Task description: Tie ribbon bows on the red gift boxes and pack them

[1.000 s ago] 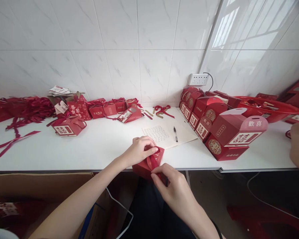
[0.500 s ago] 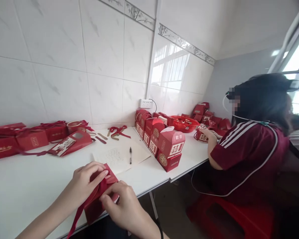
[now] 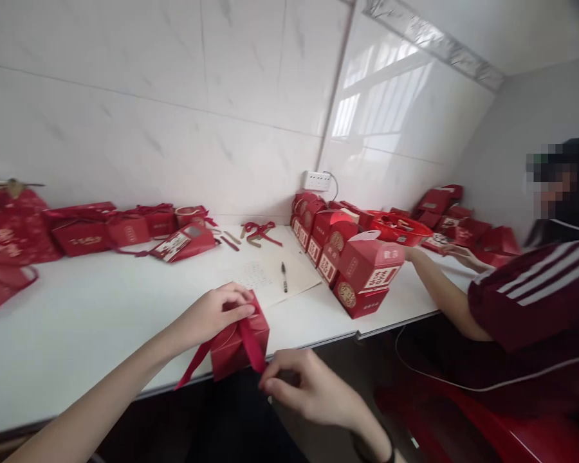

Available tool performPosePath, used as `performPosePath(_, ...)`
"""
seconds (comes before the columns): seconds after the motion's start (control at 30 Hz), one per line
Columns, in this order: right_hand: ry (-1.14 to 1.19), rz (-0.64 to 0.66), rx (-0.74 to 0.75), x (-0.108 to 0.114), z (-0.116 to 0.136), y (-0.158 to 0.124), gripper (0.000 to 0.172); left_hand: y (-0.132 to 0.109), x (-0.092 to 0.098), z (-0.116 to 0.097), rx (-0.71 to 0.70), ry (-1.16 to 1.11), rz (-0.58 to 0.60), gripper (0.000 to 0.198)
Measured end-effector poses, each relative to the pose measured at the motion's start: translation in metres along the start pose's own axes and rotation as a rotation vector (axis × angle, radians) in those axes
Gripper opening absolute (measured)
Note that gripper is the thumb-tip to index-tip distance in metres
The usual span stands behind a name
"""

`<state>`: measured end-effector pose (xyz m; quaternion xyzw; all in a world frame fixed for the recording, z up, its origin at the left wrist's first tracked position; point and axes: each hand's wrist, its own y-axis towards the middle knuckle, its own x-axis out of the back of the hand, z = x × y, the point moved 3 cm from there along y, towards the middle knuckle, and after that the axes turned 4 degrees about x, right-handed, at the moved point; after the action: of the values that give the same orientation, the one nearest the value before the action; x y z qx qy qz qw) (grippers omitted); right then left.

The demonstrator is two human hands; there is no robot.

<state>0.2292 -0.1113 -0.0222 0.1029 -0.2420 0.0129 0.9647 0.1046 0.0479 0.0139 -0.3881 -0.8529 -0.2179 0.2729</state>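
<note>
A small red box (image 3: 229, 354) stands at the table's front edge with a dark red ribbon (image 3: 252, 344) around its top. My left hand (image 3: 219, 315) is closed on the top of the box, its thumb and fingers pressed where the ribbon crosses. My right hand (image 3: 302, 386) pinches one end of the ribbon, pulled out to the lower right of the box and apart from it. The ribbon's other end hangs down at the box's left side. Behind the box lie a sheet of paper with handwriting (image 3: 299, 276) and a black pen (image 3: 284, 278).
Red boxes (image 3: 367, 276) stand stacked in a row right of the paper. More red boxes and bags (image 3: 84, 235) line the wall at left, near loose ribbons (image 3: 265, 233). A red basket (image 3: 400, 228) is farther back. At right a person's arm (image 3: 451, 299) reaches across the table.
My right hand has moved away from the box, drawing the ribbon end out. My left hand stays on the box top. The view has turned; the person's arm at right now reaches forward.
</note>
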Motion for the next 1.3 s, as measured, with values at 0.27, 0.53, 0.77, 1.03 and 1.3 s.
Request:
performPosePath(0.27,0.103,-0.091,-0.084,0.044,0.004,0.034,0.039,-0.005,0.001,-0.008,-0.01,-0.01,0.133,0.03)
performPosePath(0.53,0.011,-0.105,-0.054,0.018,-0.003,0.09,0.046,-0.006,0.0,-0.005,-0.041,-0.101,0.094,0.026)
performPosePath(0.77,0.058,-0.064,-0.202,0.021,-0.004,0.089,0.049,-0.008,0.0,-0.005,-0.048,-0.11,0.094,0.024)
performPosePath(1.03,-0.017,-0.129,0.024,0.023,-0.004,0.088,0.039,-0.008,0.001,-0.008,-0.058,-0.135,0.059,0.017)
performPosePath(1.3,-0.095,-0.167,0.008,0.023,-0.008,0.087,0.045,-0.043,0.028,0.009,0.181,0.102,-0.396,0.023)
